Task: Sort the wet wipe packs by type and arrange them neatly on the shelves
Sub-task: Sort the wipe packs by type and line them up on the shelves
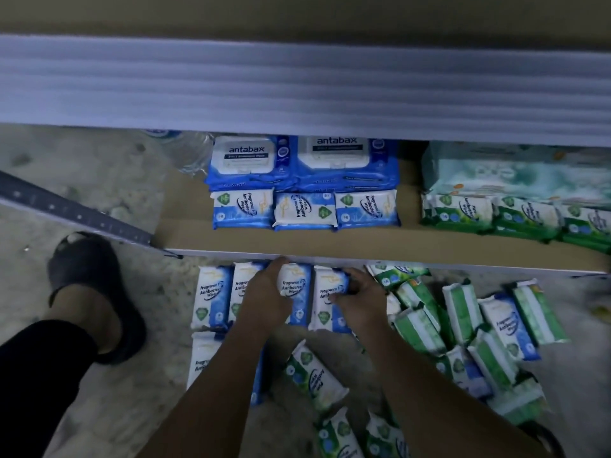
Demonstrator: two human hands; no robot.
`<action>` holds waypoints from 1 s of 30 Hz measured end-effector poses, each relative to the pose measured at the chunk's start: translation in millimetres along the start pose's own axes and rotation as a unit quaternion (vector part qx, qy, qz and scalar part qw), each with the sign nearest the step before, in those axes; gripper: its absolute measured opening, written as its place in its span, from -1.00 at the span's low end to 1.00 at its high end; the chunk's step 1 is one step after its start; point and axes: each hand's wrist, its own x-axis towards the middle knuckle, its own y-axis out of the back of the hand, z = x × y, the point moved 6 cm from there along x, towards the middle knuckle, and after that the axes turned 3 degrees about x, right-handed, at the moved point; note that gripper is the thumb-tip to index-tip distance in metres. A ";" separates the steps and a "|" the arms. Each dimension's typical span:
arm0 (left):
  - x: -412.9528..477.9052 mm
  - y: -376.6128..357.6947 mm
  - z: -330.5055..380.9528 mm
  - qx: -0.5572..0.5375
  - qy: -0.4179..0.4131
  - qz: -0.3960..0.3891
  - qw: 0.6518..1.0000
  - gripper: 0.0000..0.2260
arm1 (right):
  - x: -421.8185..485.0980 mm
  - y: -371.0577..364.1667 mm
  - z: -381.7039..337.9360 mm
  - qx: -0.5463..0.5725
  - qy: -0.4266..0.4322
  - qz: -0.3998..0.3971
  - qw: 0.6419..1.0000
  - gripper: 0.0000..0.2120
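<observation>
A row of small blue fragrance-free wipe packs lies on the floor below the shelf edge. My left hand grips one blue pack in that row. My right hand grips the neighbouring blue pack at its right end. On the cardboard-lined shelf lie three small blue packs in front of stacked large blue antabax packs. Small green packs line the shelf's right part, below a large pale green pack.
Loose green packs and a blue one are scattered on the floor at the right. My foot in a black sandal stands at the left. An upper shelf edge overhangs. A clear bottle lies behind.
</observation>
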 end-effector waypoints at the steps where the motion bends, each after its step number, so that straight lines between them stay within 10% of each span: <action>1: 0.0 -1.1 0.4 0.014 -0.001 0.000 1.000 -0.28 | 0.2 -1.0 -0.6 -0.004 0.005 -0.002 1.000 -0.55; 13: -9.8 -4.7 11.7 0.087 0.012 0.062 0.994 -0.32 | -2.4 -4.9 -7.8 -0.055 0.024 0.056 0.997 -0.43; 18: -30.2 -7.8 29.2 0.183 -0.032 0.081 0.979 -0.50 | -28.6 21.5 -11.8 -0.087 0.066 0.041 0.993 -0.73; 30: -109.2 -138.9 158.7 0.213 -0.206 -0.150 0.943 -0.53 | -79.2 261.8 69.2 -0.173 -0.083 0.198 0.961 -0.82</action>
